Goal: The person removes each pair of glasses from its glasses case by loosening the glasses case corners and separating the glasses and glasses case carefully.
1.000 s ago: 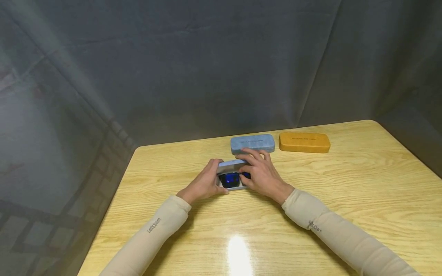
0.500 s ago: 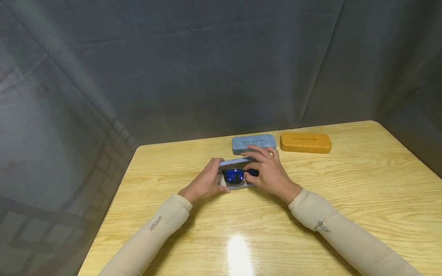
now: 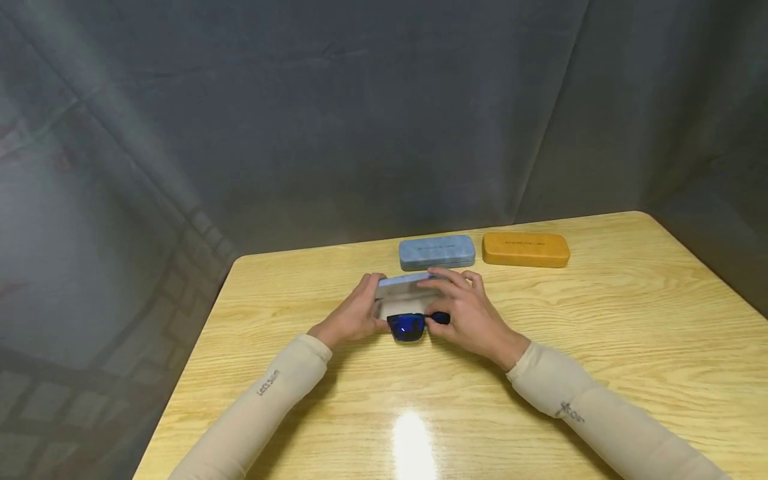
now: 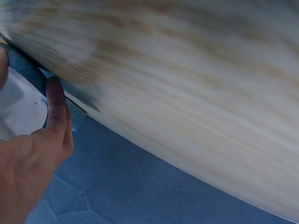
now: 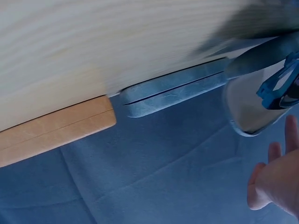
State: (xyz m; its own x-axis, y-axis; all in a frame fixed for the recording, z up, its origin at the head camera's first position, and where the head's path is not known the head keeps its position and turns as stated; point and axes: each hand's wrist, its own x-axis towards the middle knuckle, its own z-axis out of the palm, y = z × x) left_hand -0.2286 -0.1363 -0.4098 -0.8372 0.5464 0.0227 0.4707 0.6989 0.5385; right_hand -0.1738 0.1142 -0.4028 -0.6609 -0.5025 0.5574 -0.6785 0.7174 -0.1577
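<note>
A light blue glasses case [image 3: 397, 288] with a pale lining stands open in the middle of the table. My left hand [image 3: 354, 317] grips its left end, fingers at the back and thumb at the front; the left wrist view has the same hand [image 4: 35, 154] around the pale inside. Dark sunglasses [image 3: 407, 328] with mirrored blue lenses are pinched near the bridge by thumb and index finger of my right hand [image 3: 471, 320]. They are in front of the case's lower half. In the right wrist view the sunglasses frame [image 5: 271, 91] shows before the lid.
Behind the hands lie a closed blue glasses case [image 3: 437, 253] and, to its right, a closed orange glasses case [image 3: 525, 250]. The wooden table [image 3: 288, 287] ends at the back against a dark grey curtain [image 3: 372, 133].
The sunglasses, pinched in my right hand, have come out of the open case toward me, shifting slightly right on the way. My left hand keeps its grip on the case's left end.
</note>
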